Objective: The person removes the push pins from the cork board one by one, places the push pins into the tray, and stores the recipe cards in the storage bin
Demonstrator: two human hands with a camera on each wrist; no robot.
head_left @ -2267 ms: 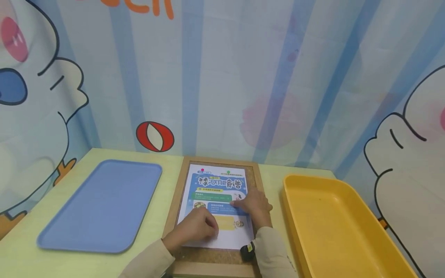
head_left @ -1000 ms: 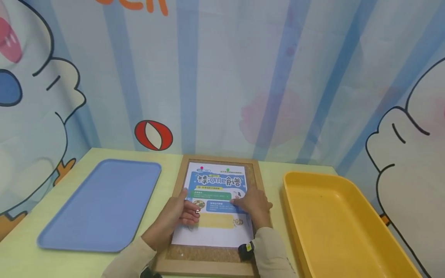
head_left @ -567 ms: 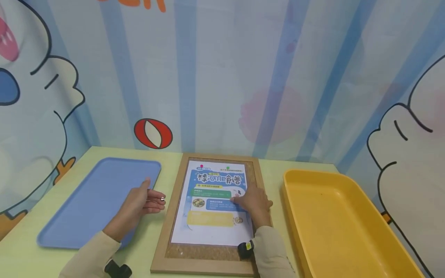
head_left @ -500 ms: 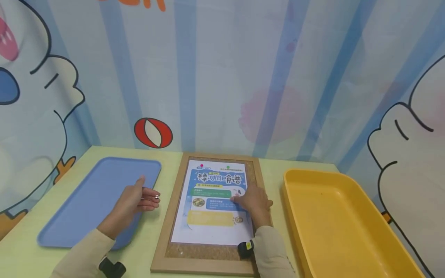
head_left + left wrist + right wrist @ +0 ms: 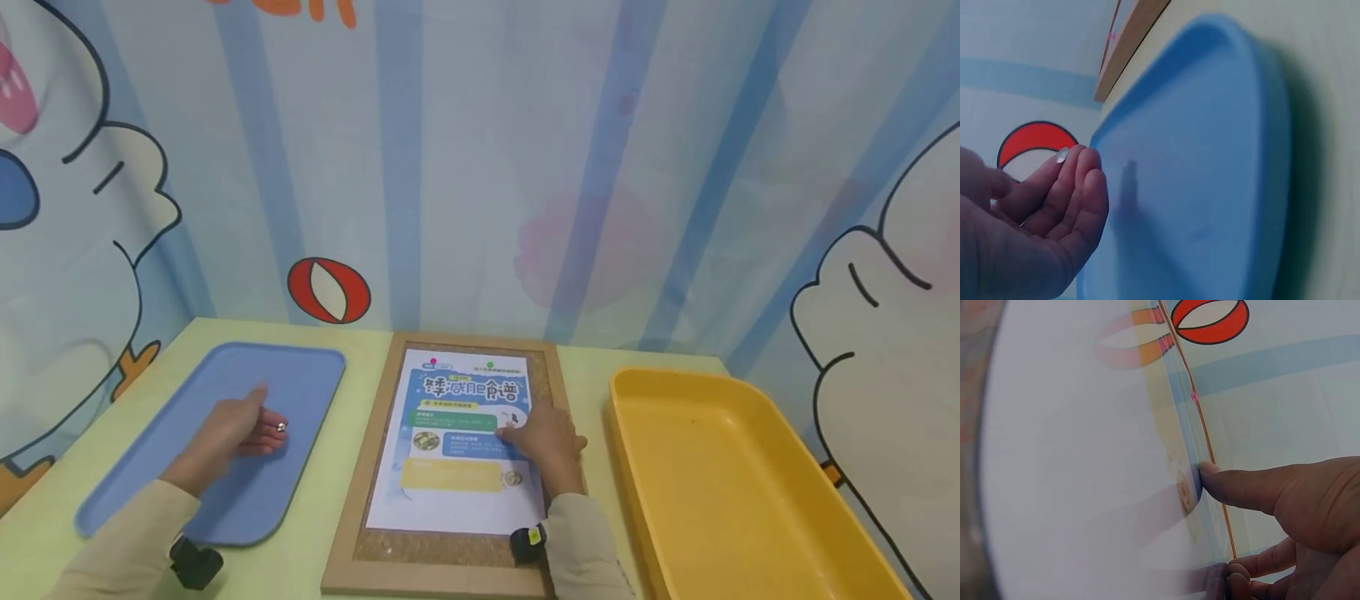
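Note:
My left hand (image 5: 232,425) hovers above the blue tray (image 5: 300,492), thumb raised and fingers slightly bent. A small shiny silver spot (image 5: 1062,155) shows at one fingertip in the left wrist view; I cannot tell what it is. My right hand (image 5: 546,437) rests on the right side of the corkboard (image 5: 442,577). Its thumb touches the printed sheet (image 5: 450,510), while its other fingers lie by the frame, partly hidden. The sheet has blue, green and yellow blocks with Chinese lettering. A pink pin (image 5: 432,361) and a green pin (image 5: 490,364) sit at its top.
To the right stands a deep yellow tray (image 5: 712,492). All this is on a pale yellow table (image 5: 322,433). Behind the table hangs a striped blue cartoon backdrop (image 5: 480,167). Each forearm carries a small black wrist device (image 5: 527,544).
My left hand has left the lower part of the sheet and moved left over the blue tray, its fingers loosening. My right hand has stayed in place on the board.

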